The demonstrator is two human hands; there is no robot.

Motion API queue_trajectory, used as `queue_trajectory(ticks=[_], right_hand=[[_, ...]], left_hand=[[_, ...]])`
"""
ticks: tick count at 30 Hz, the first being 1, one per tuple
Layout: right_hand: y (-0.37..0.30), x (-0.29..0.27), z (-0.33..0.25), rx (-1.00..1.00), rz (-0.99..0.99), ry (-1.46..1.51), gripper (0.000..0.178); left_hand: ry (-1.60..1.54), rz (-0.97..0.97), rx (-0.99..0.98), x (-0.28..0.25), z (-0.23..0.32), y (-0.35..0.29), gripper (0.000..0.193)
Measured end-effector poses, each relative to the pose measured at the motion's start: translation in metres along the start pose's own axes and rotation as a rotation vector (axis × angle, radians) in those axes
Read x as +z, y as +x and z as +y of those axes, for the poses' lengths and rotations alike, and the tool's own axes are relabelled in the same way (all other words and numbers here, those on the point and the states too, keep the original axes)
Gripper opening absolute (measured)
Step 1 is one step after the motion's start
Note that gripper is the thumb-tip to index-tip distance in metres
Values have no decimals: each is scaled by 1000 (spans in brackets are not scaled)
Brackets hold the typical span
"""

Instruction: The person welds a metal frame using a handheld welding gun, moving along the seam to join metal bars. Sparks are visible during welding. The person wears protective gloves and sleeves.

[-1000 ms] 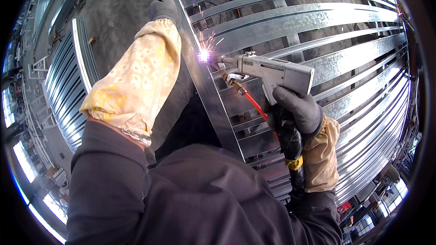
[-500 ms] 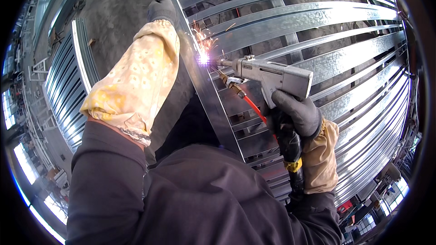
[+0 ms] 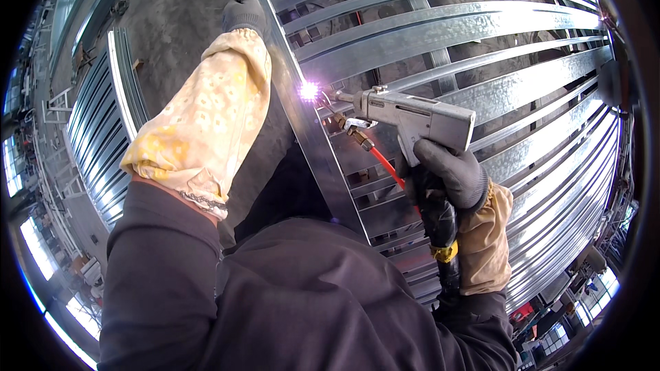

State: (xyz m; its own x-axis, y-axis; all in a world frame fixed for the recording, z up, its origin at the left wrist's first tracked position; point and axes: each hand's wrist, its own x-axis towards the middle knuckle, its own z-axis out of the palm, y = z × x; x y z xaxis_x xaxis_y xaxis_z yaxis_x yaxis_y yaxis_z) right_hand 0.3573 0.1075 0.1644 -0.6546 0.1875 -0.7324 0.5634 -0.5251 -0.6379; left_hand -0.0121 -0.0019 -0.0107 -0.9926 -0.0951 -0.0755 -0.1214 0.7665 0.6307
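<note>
My right hand (image 3: 450, 173), in a dark grey glove, is wrapped round the grip of a silver welding gun (image 3: 416, 117). A red hose (image 3: 386, 167) runs along the gun's brass fitting, and a black cable hangs below the grip. At the nozzle's tip a bright violet-white arc glows on the edge of a long metal side rail (image 3: 302, 120), where a crosswise slat meets it. Higher up, my left hand (image 3: 244, 12), also gloved, is closed over that same rail. Its fingertips are partly hidden.
Many shiny metal slats (image 3: 440, 34) stretch rightward from the rail, with gaps between them. Another slatted metal panel (image 3: 103, 137) lies at the left on the concrete floor (image 3: 180, 10). Sawhorse-like stands (image 3: 60, 104) stand beyond it.
The orange sparks that sprayed upward from the arc are gone, and a compact glow remains. My right hand and the gun have barely shifted; my left hand keeps its place on the rail.
</note>
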Motion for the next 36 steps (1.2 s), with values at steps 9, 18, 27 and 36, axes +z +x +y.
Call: queue_trajectory(ticks=[9, 18, 27, 36], right_hand=[[-5, 2, 5, -50, 2, -18, 41], [19, -9, 22, -298, -58, -100, 24], [-69, -7, 33, -235, 41, 53, 42], [-146, -15, 94, -396, 144, 103, 32]], left_hand=[[-28, 34, 72, 0, 2, -5, 62], [-105, 48, 26, 36, -9, -11, 63], [-268, -31, 61, 52, -44, -14, 49], [-343, -116, 106, 28, -106, -131, 52]])
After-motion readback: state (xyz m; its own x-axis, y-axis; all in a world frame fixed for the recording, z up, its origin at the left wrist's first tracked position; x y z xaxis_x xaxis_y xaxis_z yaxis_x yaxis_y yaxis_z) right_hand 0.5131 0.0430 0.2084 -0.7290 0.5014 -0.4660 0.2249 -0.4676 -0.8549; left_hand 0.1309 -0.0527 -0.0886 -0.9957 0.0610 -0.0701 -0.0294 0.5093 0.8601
